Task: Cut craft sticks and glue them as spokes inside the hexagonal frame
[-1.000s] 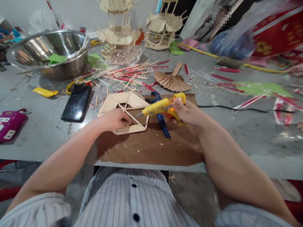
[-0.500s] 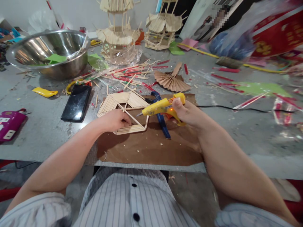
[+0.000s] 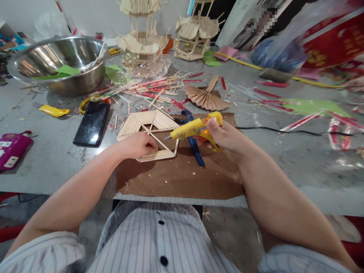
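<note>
Toward ten o'clock on the brown sheet [image 3: 182,180], resting the left hand [image 3: 136,144] on the stick frame [image 3: 160,120] with fingers curled together; cannot tell if pinching it. At three o'clock from there, clamping fingers of the right hand [image 3: 226,136] around the yellow glue gun [image 3: 189,127], aiming toward nine o'clock.

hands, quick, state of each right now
Left hand: curled over the stick frame; grip unclear.
Right hand: closed around the yellow glue gun.
</note>
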Tool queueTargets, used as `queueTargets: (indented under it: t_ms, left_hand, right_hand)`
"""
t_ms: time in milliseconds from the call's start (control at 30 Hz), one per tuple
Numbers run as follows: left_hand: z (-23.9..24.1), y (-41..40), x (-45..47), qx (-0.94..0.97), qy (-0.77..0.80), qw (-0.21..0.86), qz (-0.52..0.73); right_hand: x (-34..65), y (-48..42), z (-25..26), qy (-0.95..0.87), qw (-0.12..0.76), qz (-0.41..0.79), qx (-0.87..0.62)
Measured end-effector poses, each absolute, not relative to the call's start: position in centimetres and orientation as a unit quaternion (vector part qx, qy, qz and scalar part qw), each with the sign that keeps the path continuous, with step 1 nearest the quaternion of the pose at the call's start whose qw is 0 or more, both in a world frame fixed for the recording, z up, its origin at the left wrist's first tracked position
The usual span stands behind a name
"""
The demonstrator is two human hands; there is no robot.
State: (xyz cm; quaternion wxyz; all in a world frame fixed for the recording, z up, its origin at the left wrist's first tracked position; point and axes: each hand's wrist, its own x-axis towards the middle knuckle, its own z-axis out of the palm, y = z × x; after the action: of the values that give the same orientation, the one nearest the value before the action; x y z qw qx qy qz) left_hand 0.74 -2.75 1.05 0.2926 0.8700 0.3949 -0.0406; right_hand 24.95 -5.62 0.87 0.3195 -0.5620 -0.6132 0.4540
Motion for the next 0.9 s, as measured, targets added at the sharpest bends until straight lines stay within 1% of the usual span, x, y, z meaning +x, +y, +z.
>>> queueTargets:
  t_ms: [900]
  left_hand:
    - [1.22, -2.86, 0.79, 0.871, 0.393, 0.294, -0.042]
  right_hand:
    - [24.89, -5.64, 0.95, -0.618, 0.318, 0.448, -0.562]
